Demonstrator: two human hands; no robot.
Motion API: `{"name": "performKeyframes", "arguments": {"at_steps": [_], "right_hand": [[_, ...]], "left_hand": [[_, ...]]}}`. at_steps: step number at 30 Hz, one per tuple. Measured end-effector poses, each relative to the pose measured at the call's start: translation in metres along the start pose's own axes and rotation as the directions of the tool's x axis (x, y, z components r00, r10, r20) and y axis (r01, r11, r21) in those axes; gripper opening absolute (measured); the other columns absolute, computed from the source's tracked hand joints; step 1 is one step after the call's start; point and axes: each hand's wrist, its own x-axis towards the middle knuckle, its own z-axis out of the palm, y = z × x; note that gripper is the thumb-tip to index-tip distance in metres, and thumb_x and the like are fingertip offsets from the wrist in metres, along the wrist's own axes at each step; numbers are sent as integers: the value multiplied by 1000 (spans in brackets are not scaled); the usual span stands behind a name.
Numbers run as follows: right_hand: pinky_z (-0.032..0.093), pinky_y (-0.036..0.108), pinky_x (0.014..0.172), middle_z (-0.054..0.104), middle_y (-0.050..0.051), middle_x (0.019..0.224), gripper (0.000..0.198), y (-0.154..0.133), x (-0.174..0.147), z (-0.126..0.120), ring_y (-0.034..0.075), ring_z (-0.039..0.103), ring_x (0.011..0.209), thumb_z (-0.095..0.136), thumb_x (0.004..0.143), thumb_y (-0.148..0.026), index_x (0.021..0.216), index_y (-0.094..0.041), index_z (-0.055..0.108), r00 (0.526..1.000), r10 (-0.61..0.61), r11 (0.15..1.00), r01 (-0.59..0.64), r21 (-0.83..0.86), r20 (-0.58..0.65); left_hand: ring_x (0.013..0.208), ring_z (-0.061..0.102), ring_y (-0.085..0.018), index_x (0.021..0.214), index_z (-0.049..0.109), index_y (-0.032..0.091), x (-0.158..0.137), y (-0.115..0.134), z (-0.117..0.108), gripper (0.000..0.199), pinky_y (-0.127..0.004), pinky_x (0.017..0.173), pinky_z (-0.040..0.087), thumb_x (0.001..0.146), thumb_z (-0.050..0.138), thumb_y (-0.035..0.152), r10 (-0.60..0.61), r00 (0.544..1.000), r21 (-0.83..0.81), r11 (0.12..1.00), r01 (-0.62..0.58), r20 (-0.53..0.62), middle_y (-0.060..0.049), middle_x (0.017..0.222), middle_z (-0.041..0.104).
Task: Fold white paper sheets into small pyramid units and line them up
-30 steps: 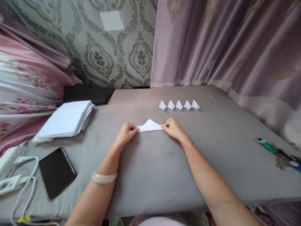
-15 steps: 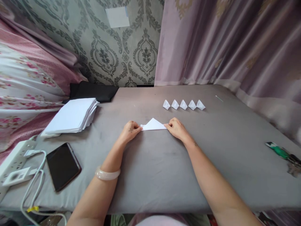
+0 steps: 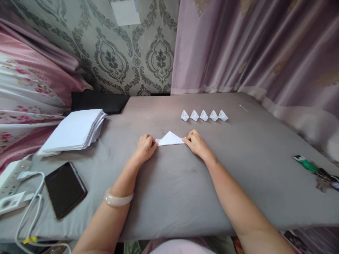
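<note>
A white sheet of folded paper [image 3: 170,139] lies on the grey-covered table [image 3: 182,190], with a peak pointing away from me and a straight edge towards me. My left hand [image 3: 146,147] pinches its left end between thumb and fingers. At the right end, my right hand [image 3: 195,144] is closed on the paper in the same way. Beyond it stands a row of several small folded paper shapes [image 3: 203,115], each pointed at the top.
On the left are a stack of white paper [image 3: 71,129], a black folded cloth or bag [image 3: 99,101], a phone [image 3: 65,189] and a power strip [image 3: 13,176] with white cables. Keys with a green tag [image 3: 308,165] lie at the right. A thin stick [image 3: 243,108] rests far right.
My view has shifted slightly, so everything sits a little further left. Both hands still hold the paper's ends; the left hand's fingers have turned slightly on its corner.
</note>
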Motion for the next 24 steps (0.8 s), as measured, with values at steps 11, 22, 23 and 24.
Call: {"name": "performKeyframes", "arguments": {"at_steps": [11, 22, 23, 24], "right_hand": [[43, 28, 73, 50, 5, 90, 16, 1, -4, 1, 16, 54, 77, 57, 84, -31, 75, -20, 50, 998, 16, 1000, -15, 11, -64], [39, 27, 83, 56, 5, 95, 17, -1, -10, 3, 16, 48, 91, 43, 88, -11, 89, -18, 59, 961, -277, 960, 276, -45, -25], [39, 28, 84, 57, 5, 97, 21, -5, -12, 5, 16, 48, 94, 40, 89, -9, 91, -18, 60, 958, -288, 953, 286, -103, -4], [38, 29, 85, 57, 6, 100, 25, -8, -16, 6, 17, 47, 95, 38, 89, -8, 94, -18, 60, 957, -289, 944, 289, -162, 24]], "left_hand": [[94, 47, -23, 129, 48, 33, -3, 29, -8, 59, -35, 78, 33, 81, 33, 1, 241, 952, 180, 945, -275, 186, -8, 109, 54], [90, 46, -21, 135, 41, 39, -3, 35, -13, 52, -34, 80, 32, 91, 34, 14, 286, 918, 309, 878, -366, 276, -8, 104, 51], [90, 46, -21, 136, 41, 40, -4, 36, -14, 51, -34, 80, 32, 92, 34, 15, 277, 919, 321, 875, -362, 281, -8, 105, 51], [91, 46, -21, 136, 41, 40, -4, 36, -14, 50, -35, 80, 32, 92, 33, 16, 268, 920, 330, 874, -357, 286, -8, 105, 51]]}}
